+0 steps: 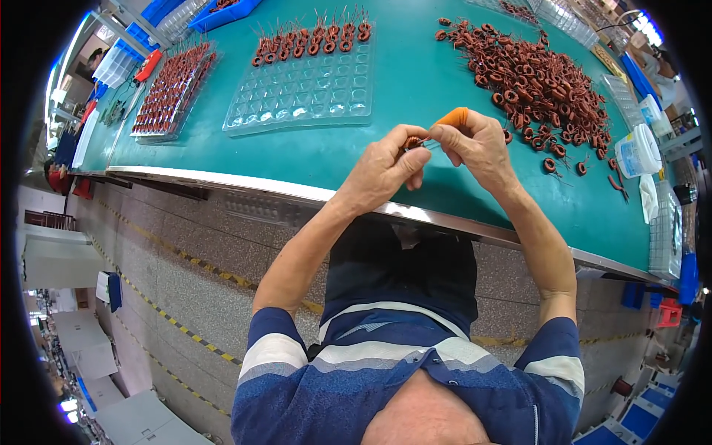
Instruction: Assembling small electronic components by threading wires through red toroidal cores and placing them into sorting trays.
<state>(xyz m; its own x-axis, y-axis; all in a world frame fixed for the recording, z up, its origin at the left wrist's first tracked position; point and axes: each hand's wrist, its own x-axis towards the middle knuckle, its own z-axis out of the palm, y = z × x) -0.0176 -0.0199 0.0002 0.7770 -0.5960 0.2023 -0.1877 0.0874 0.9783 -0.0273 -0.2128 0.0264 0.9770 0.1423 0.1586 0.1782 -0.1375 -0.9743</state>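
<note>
Close together over the table's front edge, both my hands work on one small copper-wound ring coil (414, 142). My left hand (387, 165) is closed on the coil between thumb and fingers. With thumb and forefinger, my right hand (475, 147) pinches at the coil's thin wire leads (429, 140); an orange finger cover (452, 117) sits on one of its fingers. To the right lies a large heap of similar coils (538, 81). Ahead and left stands a clear plastic tray (300, 93), its far rows filled with upright coils (315, 38).
Farther left is a second tray full of coils (172, 89). Blue bins (226, 13) stand at the back. On the right are a white tub (638, 151), red-handled pliers (618, 185) and a wire basket (665, 230). The green table (297, 152) has a metal front edge.
</note>
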